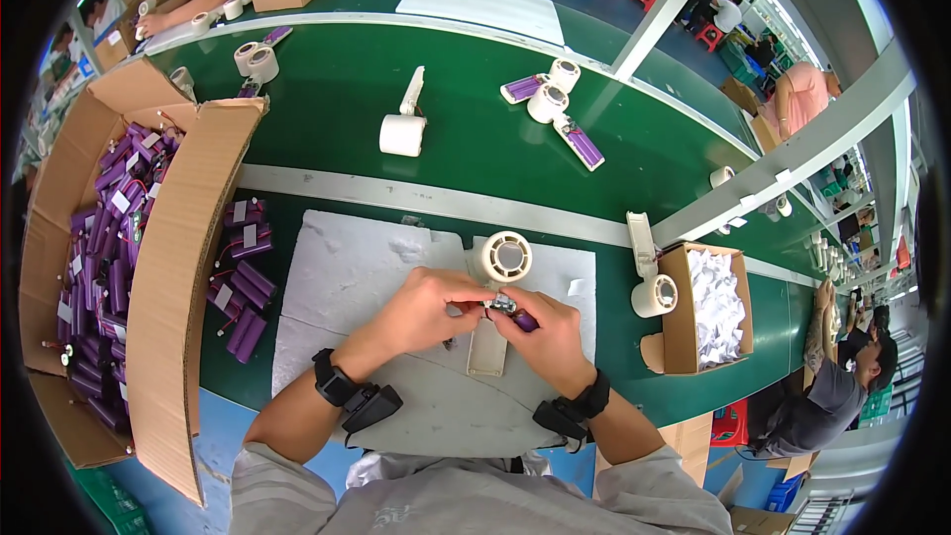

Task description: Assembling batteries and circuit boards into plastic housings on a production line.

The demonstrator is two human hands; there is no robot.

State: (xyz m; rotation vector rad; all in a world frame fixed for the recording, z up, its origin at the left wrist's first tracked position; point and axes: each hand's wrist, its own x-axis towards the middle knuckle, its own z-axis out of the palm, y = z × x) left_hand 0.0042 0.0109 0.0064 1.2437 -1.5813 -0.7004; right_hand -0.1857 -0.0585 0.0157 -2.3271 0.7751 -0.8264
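Observation:
A purple battery pack [526, 320] with a small circuit board [503, 304] at its end is held above the work mat. My right hand [551, 339] wraps round the pack, its thumb and index finger by the board. From the other side, my left hand [428, 312] pinches at the board end with thumb and index finger. Just beyond the fingers lies a white round fan head [506, 256]. Its open handle shell [485, 355] extends toward me beneath my hands. Fine wires at the fingertips are too small to make out.
A large carton [178, 307] of purple battery packs stands at left, with several loose packs [245, 282] beside it. At right are another white fan [654, 294] and a box of white pieces [718, 307]. More fans [401, 134] lie on the green belt beyond a metal rail.

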